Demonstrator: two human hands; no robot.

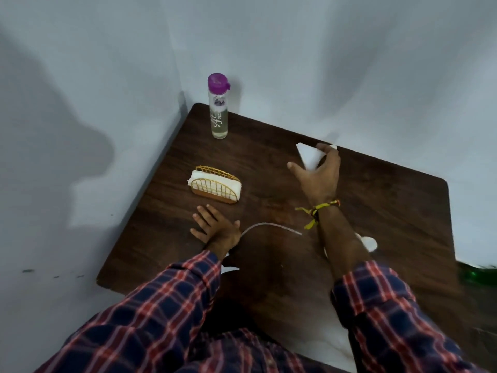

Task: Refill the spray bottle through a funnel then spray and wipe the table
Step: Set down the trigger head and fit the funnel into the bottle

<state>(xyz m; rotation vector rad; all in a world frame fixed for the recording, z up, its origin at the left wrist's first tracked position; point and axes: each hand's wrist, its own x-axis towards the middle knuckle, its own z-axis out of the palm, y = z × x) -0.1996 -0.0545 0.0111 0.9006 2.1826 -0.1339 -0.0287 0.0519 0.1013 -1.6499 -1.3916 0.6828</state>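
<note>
Right hand [318,172] presses a folded white paper tissue [309,156] near the far edge of the dark wood-grain table [390,211], fingers curled over it; left hand [215,228] lies flat with straight fingers, holding nothing. Risk: thin tissue could tear or slip off the edge, or a sweep could knock the tall clear purple-capped bottle [218,109] at the far corner. Spray bottle itself not clearly visible; thin curved white tube [271,227] lies between the arms, gold wire napkin holder [215,187] near left hand.

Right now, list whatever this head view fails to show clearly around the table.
- White round object near the table edge: mostly hidden behind the right forearm; its identity is unclear.
- Green object: blurred and cut off by the frame's right edge.
- Thin tube: its near end vanishes under the left hand.
- Bottle label: print too small to read.
- White napkin: partly covered by the right hand.
</note>
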